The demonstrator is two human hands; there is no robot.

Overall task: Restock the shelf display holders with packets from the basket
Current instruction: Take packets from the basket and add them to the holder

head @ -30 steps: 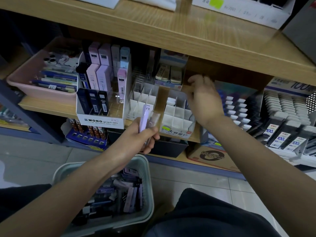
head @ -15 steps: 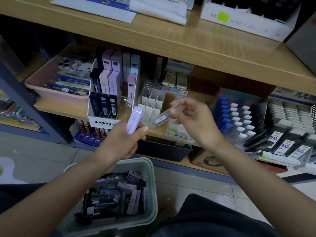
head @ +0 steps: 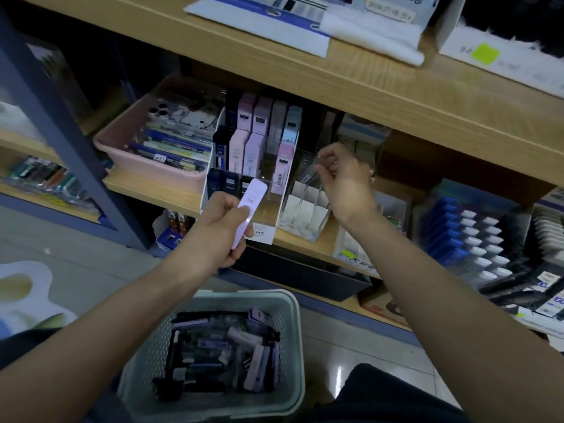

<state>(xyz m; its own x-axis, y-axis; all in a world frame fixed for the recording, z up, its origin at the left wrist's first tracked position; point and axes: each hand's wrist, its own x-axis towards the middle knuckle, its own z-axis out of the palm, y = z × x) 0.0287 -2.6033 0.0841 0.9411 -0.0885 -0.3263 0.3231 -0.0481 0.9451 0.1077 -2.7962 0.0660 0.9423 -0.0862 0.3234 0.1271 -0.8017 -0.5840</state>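
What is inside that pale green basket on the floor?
A loose heap of slim packets fills the basket: lilac, dark and clear ones, lying crisscross. Whatever lies beneath the top layer, and the basket's floor, is covered.

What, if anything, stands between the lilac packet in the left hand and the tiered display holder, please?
Nothing visible. The lilac packet, held by the left hand, sits before the tiered display holder; the right hand, pinching a clear packet, is aside.

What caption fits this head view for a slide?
Left hand grips a lilac packet before the tiered holder while right hand pinches a clear packet over white dividers.
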